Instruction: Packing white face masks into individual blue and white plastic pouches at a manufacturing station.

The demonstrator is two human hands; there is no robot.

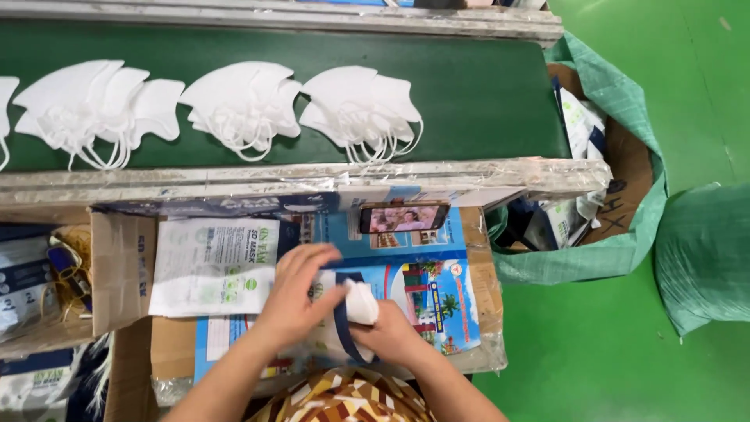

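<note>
Head view, looking down on my packing station. My left hand (293,301) lies flat, fingers spread and pressing down on a printed mask pouch (332,340) that rests on the blue illustrated board (426,293) covering the work surface. My right hand (391,332) has its fingers curled around a folded bundle of white masks (362,303), gripping it at the mouth of the pouch, where a dark blue edge curves between my two hands; the bundle sits partly inside and partly out, though how deep it reaches I cannot tell. Just left of my left hand lies a stack of flat white-and-green pouches (212,266), beside a cardboard flap (121,270). Above my hands, a phone (404,218) stands on its long edge against the conveyor frame, its screen lit. On the green conveyor belt (484,94) beyond the frame lie three fanned piles of white masks (242,101), ear loops trailing toward me, well apart from my hands. To the right, on the green floor (609,352), a green woven sack (625,195) stands open with packaging inside, and a second green bag (707,250) sits near it. A patterned brown garment (344,398) shows at the bottom edge.
</note>
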